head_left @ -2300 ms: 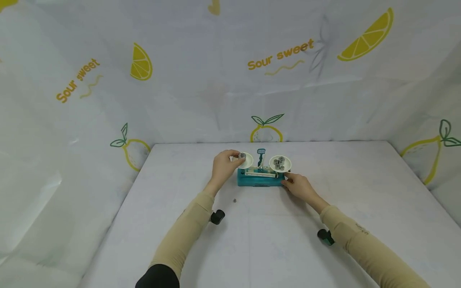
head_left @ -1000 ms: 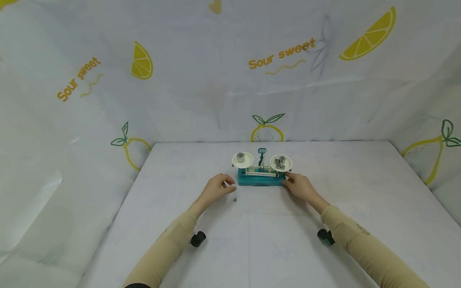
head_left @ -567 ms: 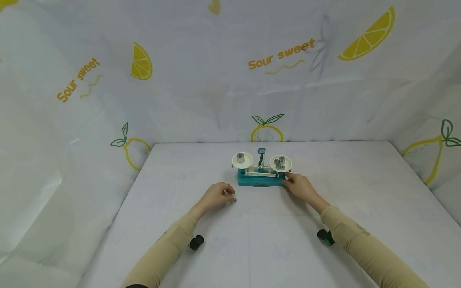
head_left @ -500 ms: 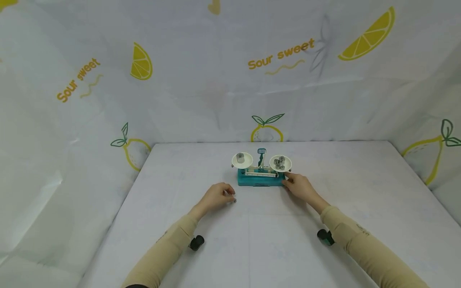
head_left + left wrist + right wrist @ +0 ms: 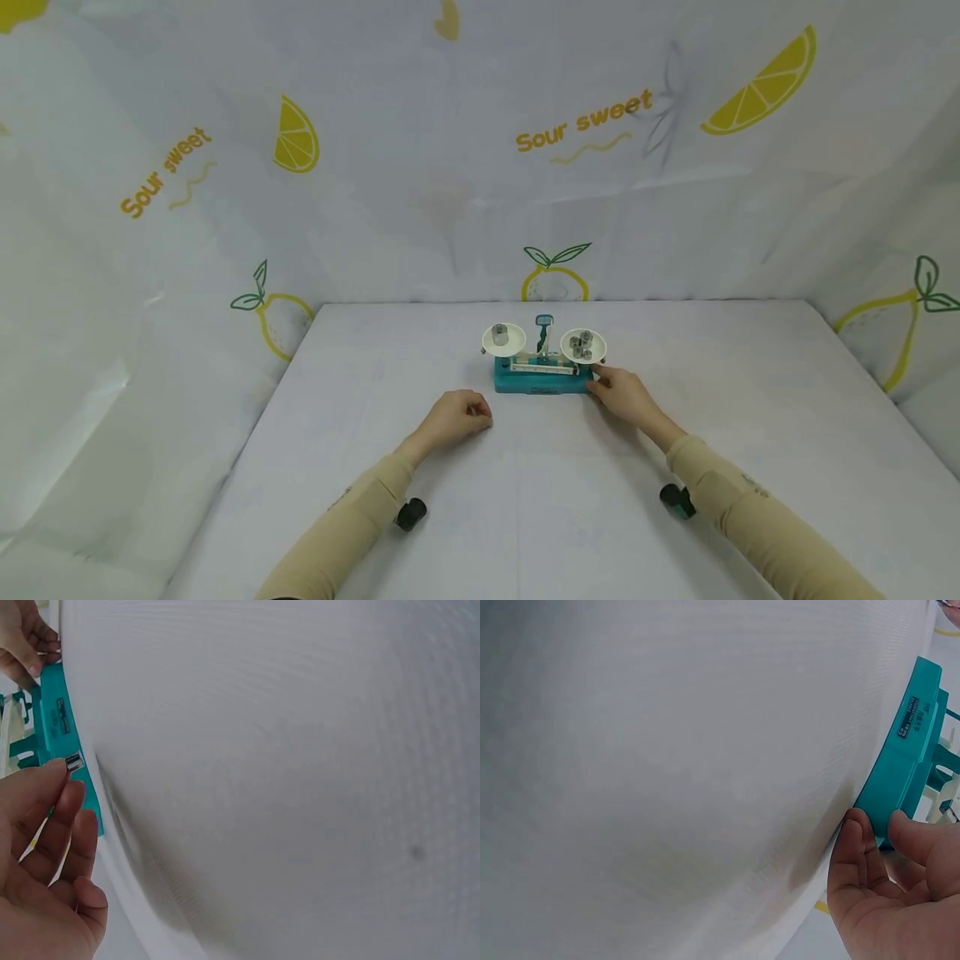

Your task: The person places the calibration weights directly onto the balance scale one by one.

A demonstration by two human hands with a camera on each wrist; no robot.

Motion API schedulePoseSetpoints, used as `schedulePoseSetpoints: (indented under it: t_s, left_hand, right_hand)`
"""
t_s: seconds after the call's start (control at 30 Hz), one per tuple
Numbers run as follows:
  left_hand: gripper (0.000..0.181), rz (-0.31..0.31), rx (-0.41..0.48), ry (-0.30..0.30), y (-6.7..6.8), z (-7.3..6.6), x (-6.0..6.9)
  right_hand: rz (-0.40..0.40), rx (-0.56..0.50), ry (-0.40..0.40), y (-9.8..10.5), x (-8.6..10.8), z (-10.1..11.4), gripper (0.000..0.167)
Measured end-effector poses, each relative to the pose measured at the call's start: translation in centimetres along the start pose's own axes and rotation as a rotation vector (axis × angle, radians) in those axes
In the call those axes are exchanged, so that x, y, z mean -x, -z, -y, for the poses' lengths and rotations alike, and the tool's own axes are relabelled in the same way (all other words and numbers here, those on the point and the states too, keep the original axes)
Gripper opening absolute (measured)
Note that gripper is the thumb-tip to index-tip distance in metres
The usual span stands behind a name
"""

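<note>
A teal balance scale [image 5: 543,382] stands on the white table, a white pan on each side. One larger metal weight [image 5: 500,335] sits in the left pan [image 5: 516,345], and several smaller weights [image 5: 582,343] are in the right pan [image 5: 597,354]. In front of the scale, my left hand [image 5: 453,417] pinches a small shiny metal weight [image 5: 73,761] between thumb and finger, plain in the left wrist view. My right hand [image 5: 625,397] grips the right end of the scale's base [image 5: 896,769], with the thumb on one face and curled fingers against another.
The white tabletop [image 5: 540,500] spreads around the scale. A white lemon-printed sheet [image 5: 420,167] hangs behind and at both sides. Black wrist cameras [image 5: 411,514] are on the forearms.
The left hand let go of the larger weight in the left pan, came down toward me, and took the small weight from the table. The right hand stayed at the base.
</note>
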State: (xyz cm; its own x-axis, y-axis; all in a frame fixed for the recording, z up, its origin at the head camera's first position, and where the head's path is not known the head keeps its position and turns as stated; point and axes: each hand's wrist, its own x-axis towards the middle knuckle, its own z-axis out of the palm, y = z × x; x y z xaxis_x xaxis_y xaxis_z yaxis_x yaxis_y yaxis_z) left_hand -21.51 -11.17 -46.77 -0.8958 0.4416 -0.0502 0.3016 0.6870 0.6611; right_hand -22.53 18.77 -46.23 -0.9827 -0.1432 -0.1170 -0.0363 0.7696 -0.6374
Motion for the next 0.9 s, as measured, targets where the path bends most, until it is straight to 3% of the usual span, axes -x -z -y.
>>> schedulePoseSetpoints:
  t_s: [0.27, 0.53, 0.7, 0.9]
  left_hand:
    - [0.006, -0.202, 0.041, -0.022, 1.7, -1.2, -0.1]
    - [0.01, -0.418, 0.014, -0.138, 4.3, -2.9, -1.2]
    - [0.011, -0.471, -0.004, -0.145, 5.1, -3.8, -2.2]
    - [0.012, -0.463, -0.012, -0.104, 4.9, -4.1, -3.6]
  right_hand:
    - [-0.002, 0.001, 0.01, 0.2, -0.2, -0.1, 0.047]
    - [0.003, -0.01, 0.017, 0.3, -0.2, 0.0, 0.047]
    - [-0.001, -0.001, 0.026, 0.2, -0.1, -0.1, 0.046]
    - [-0.006, 0.002, 0.024, 0.0, 0.0, 0.0, 0.046]
